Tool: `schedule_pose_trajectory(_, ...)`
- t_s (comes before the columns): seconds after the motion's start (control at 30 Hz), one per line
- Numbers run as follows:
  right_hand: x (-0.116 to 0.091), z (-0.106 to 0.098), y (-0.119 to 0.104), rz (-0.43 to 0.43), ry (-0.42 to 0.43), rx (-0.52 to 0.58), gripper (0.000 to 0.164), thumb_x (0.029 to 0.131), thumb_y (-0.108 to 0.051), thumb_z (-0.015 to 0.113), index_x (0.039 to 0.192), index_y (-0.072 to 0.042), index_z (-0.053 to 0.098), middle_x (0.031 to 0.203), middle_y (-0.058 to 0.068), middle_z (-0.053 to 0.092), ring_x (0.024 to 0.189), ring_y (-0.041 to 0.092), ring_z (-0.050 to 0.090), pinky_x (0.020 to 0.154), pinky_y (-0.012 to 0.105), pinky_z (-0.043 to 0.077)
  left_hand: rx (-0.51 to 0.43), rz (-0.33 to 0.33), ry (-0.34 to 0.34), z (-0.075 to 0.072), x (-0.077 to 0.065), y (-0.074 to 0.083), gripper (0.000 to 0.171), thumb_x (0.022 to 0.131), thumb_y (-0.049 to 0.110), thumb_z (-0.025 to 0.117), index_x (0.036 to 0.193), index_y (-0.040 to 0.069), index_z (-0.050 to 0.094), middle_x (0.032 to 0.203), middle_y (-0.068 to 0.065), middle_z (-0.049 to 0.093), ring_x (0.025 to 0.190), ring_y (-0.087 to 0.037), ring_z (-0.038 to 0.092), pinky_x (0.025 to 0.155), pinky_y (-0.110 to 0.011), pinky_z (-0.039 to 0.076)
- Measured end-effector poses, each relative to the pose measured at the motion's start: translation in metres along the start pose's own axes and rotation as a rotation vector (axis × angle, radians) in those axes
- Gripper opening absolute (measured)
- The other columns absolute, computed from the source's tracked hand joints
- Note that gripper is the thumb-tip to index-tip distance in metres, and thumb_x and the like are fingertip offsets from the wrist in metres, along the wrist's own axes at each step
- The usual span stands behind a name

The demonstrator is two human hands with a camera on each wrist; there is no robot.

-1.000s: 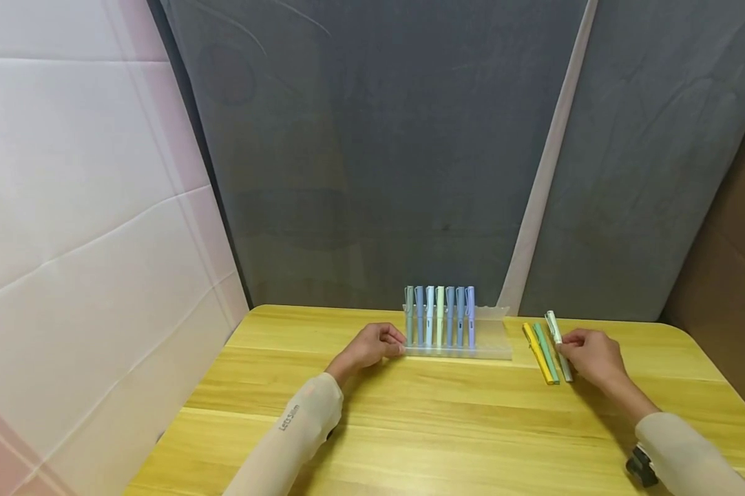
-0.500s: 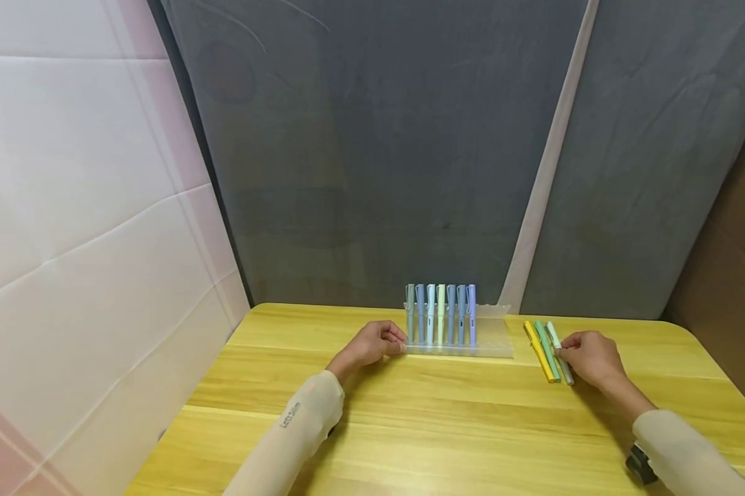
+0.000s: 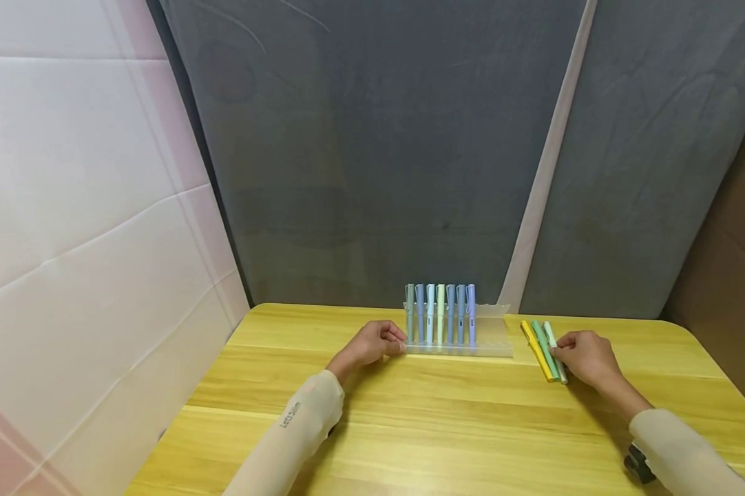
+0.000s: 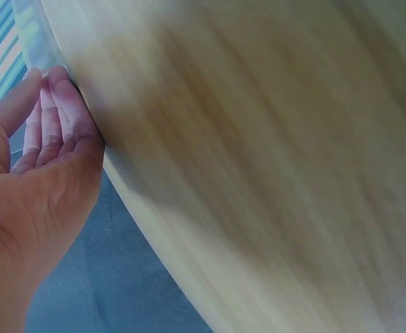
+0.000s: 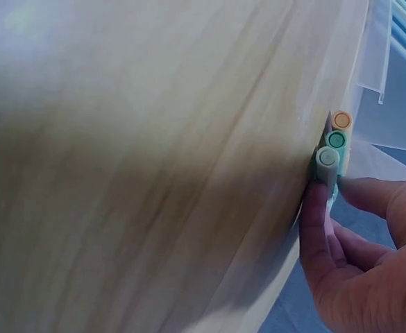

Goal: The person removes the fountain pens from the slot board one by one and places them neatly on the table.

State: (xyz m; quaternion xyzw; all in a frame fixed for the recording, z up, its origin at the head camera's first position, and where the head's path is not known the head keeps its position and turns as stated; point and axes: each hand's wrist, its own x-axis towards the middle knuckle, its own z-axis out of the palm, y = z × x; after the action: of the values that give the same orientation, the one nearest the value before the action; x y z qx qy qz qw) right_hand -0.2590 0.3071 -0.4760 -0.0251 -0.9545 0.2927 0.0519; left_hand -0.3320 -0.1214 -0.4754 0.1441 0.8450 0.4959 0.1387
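A clear plastic pen stand [image 3: 493, 350] holds several capped pens [image 3: 441, 317] upright in a row, green, blue, cream and purple; its right part bears none. With thumb and fingertips my left hand [image 3: 370, 343] grips the stand's left front corner, also at the upper left of the left wrist view. My right hand [image 3: 589, 357] pinches a pale white-green pen [image 3: 550, 335] lying on the table, its middle covered by the fingers. Left of that pen lie a green pen [image 3: 542, 344] and a yellow pen [image 3: 536, 350], side by side; the right wrist view shows their round ends.
The wooden table [image 3: 447, 427] ends at the back against a dark grey curtain [image 3: 379, 151]. A white fabric panel [image 3: 100, 172] stands on the left and a brown panel [image 3: 728, 275] on the right.
My right hand has lowered the pale pen flat onto the table and slid it left against the green one. My left hand stays at the stand's corner.
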Motion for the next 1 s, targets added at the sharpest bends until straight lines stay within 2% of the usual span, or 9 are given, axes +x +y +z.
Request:
schedule_pose_trajectory(0.17,0.001,0.001,-0.003,0.026,0.031,-0.013,0.043,0.102,-0.030,0.065,0.114,0.011,0.071,0.099,0.023,0.075,0.079,0.026,0.065,0.064,0.033,0.046,-0.006,0.003,-0.005,0.000,0.001,-0.001,0.016,0.097,0.005,0.074,0.110,-0.002,0.070,0.092,-0.007,0.071,0.076,-0.013,0.056,0.065,-0.025,0.044)
schedule_pose_trajectory(0.27,0.003,0.006,-0.009,0.063,0.064,0.015,0.049,0.104,-0.034,0.061,0.121,0.012,0.064,0.103,0.025,0.072,0.082,0.030,0.066,0.066,0.035,0.046,-0.008,0.001,-0.008,0.000,0.001,-0.001,0.016,0.097,0.005,0.074,0.110,-0.002,0.070,0.092,-0.007,0.071,0.076,-0.013,0.056,0.065,-0.025,0.044)
schedule_pose_trajectory(0.37,0.004,0.013,-0.021,0.073,0.115,0.073,0.047,0.105,-0.035,0.059,0.123,0.008,0.059,0.106,0.025,0.071,0.090,0.034,0.068,0.070,0.037,0.046,-0.014,-0.004,-0.008,-0.001,0.000,-0.001,0.016,0.097,0.005,0.074,0.110,-0.002,0.070,0.092,-0.008,0.071,0.076,-0.013,0.057,0.066,-0.025,0.045)
schedule_pose_trajectory(0.5,0.007,0.024,-0.041,0.021,0.168,0.157,0.040,0.104,-0.034,0.062,0.122,0.002,0.060,0.107,0.020,0.071,0.095,0.032,0.069,0.076,0.035,0.048,-0.016,-0.003,-0.007,-0.001,0.001,-0.001,0.016,0.096,0.005,0.074,0.110,-0.002,0.070,0.093,-0.009,0.072,0.078,-0.012,0.058,0.068,-0.025,0.046)
schedule_pose_trajectory(0.6,0.009,0.032,-0.057,-0.015,0.175,0.229,0.037,0.103,-0.033,0.066,0.121,0.000,0.063,0.108,0.016,0.071,0.097,0.025,0.067,0.081,0.030,0.049,-0.015,-0.004,-0.004,-0.001,0.001,-0.002,0.016,0.096,0.005,0.075,0.110,-0.001,0.070,0.094,-0.009,0.072,0.078,-0.013,0.058,0.069,-0.025,0.046)
schedule_pose_trajectory(0.77,0.012,0.047,-0.074,-0.027,0.173,0.329,0.031,0.101,-0.028,0.070,0.120,-0.004,0.068,0.111,0.014,0.074,0.097,0.016,0.065,0.085,0.021,0.049,-0.010,-0.012,0.000,-0.001,0.002,-0.002,0.015,0.096,0.007,0.076,0.109,0.001,0.071,0.094,-0.008,0.071,0.078,-0.013,0.057,0.068,-0.026,0.045)
schedule_pose_trajectory(0.87,0.014,0.057,-0.081,-0.043,0.163,0.366,0.028,0.101,-0.023,0.070,0.121,-0.003,0.070,0.114,0.016,0.075,0.099,0.018,0.068,0.084,0.017,0.049,-0.012,-0.015,-0.002,-0.001,0.002,-0.002,0.015,0.096,0.008,0.076,0.109,0.002,0.071,0.093,-0.008,0.072,0.078,-0.014,0.056,0.068,-0.026,0.045)
schedule_pose_trajectory(1.0,0.017,0.069,-0.091,-0.057,0.133,0.428,0.029,0.102,-0.017,0.069,0.125,0.001,0.071,0.118,0.020,0.075,0.107,0.029,0.070,0.085,0.017,0.051,-0.016,-0.019,-0.003,-0.002,0.002,-0.002,0.016,0.096,0.008,0.076,0.109,0.001,0.071,0.094,-0.009,0.072,0.078,-0.014,0.056,0.068,-0.026,0.044)
